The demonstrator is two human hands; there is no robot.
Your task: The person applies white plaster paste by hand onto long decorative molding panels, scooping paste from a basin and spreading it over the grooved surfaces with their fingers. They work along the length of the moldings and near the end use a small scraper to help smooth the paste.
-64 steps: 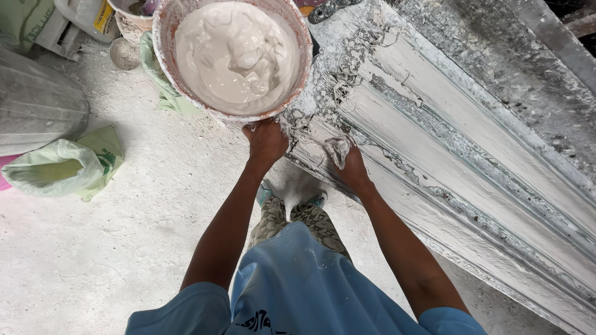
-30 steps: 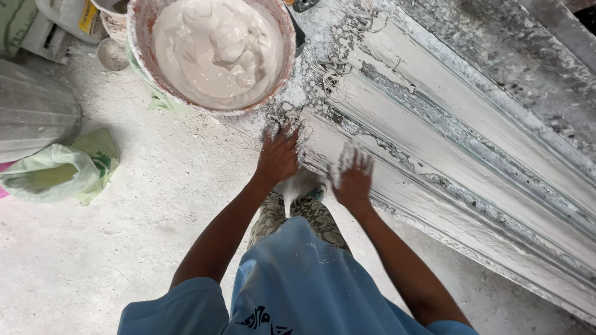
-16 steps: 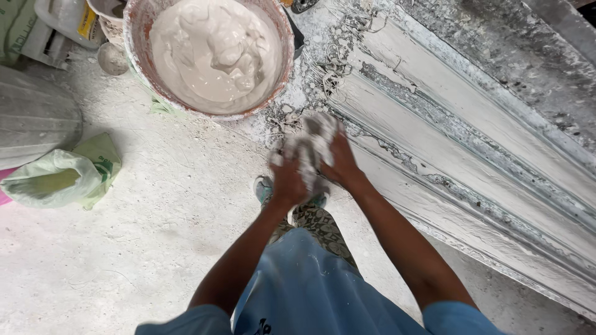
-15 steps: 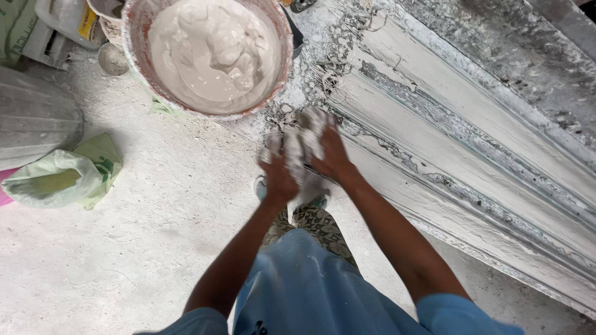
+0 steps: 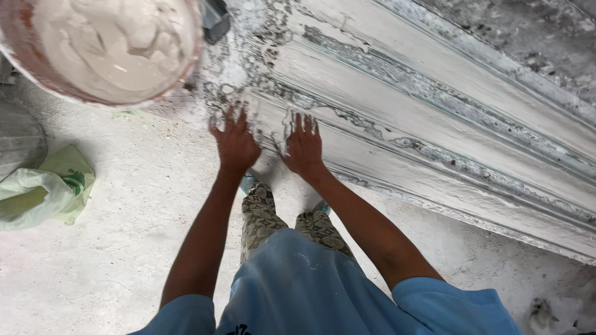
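A long white plaster moulding (image 5: pixel 434 118) with ridges and grooves lies slantwise across the dusty floor (image 5: pixel 124 248). At its near end stands a tub of wet plaster (image 5: pixel 105 43). The left hand (image 5: pixel 234 144) and right hand (image 5: pixel 303 147) press flat on the moulding's lower edge, each grip released, fingers spread.

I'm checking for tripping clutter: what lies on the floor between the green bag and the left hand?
In the head view, only bare, plaster-dusted floor lies between green bag and left hand.
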